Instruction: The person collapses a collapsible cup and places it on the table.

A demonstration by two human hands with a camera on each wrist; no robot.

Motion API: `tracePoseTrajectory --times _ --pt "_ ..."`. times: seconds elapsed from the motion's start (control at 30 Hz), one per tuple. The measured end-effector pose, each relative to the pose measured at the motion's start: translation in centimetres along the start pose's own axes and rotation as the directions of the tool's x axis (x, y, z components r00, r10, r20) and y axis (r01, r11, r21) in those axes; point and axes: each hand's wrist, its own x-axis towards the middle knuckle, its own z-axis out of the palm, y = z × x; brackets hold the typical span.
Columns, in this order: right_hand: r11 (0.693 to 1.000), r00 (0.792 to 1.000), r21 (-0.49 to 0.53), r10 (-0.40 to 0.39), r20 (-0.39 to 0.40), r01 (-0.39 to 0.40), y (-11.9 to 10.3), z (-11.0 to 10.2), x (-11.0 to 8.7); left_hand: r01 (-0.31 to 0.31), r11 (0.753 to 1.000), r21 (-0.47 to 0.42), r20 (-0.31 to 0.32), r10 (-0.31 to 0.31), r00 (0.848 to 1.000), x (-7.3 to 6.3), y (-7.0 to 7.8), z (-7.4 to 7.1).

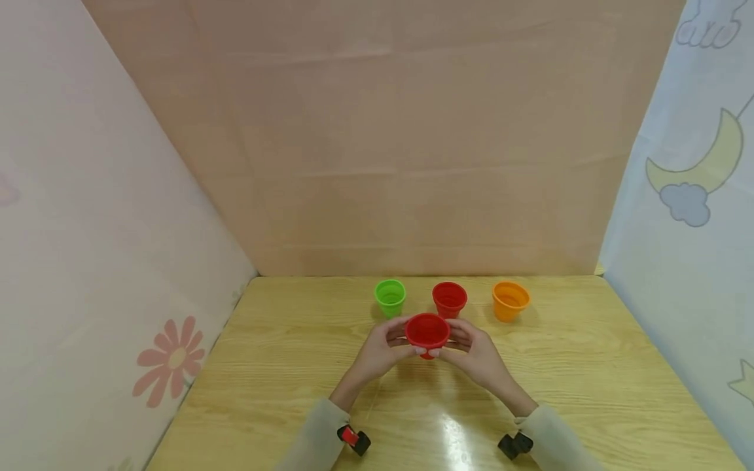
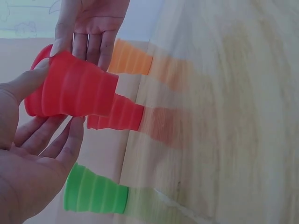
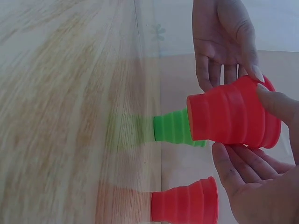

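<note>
Both hands hold a red ribbed cup [image 1: 427,331] above the table, its wide mouth facing up. My left hand [image 1: 384,348] grips its left side, thumb at the front near the rim and fingers behind. On the opposite side my right hand [image 1: 476,353] grips it the same way. In the left wrist view the held cup [image 2: 77,86] shows stepped rings narrowing to a flat base, raised off the wood. Just behind it stands a second red cup [image 1: 449,297], partly overlapped by the right fingers in the head view.
A green cup [image 1: 390,296] stands behind the left hand and an orange cup [image 1: 510,301] to the far right, both upright in a row with the second red one. Brown sheeting [image 1: 412,163] rises at the back of the wooden table [image 1: 283,386]; patterned cloth [image 1: 106,216] borders both sides.
</note>
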Motion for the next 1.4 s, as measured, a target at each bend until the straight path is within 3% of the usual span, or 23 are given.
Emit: tracePoseTrajectory --times 0.2,0.4,0.57,0.9,1.07,1.27,1.4 --pt "0.999 0.999 0.035 -0.033 0.017 0.032 -0.1 0.1 0.3 -0.021 1.000 0.009 -0.035 0.021 0.999 -0.2 -0.1 -0.2" --pt "0.999 1.000 0.054 -0.006 0.019 0.005 0.0 -0.1 0.1 0.006 1.000 -0.017 -0.037 -0.006 0.999 -0.4 -0.1 0.1" --pt "0.999 0.999 0.044 -0.028 0.023 0.027 0.1 -0.1 -0.2 -0.020 1.000 0.010 -0.037 0.020 0.999 -0.6 -0.1 0.2" --pt "0.997 0.997 0.037 0.074 0.030 -0.075 0.3 -0.2 -0.6 0.010 0.999 0.034 -0.050 -0.008 0.999 -0.9 0.1 -0.3" --pt "0.988 0.990 0.091 0.115 0.087 -0.123 0.5 -0.2 -0.6 -0.005 0.999 0.047 -0.036 0.007 0.999 -1.0 0.2 -0.9" --pt "0.981 0.981 0.136 0.117 0.152 -0.138 0.7 -0.2 -0.6 0.005 1.000 0.025 0.019 -0.005 1.000 -1.3 0.1 -1.0" --pt "0.979 0.975 0.150 0.106 0.193 -0.136 0.8 -0.1 -0.5 0.009 1.000 0.007 0.022 -0.009 1.000 -1.4 -0.3 -1.0"
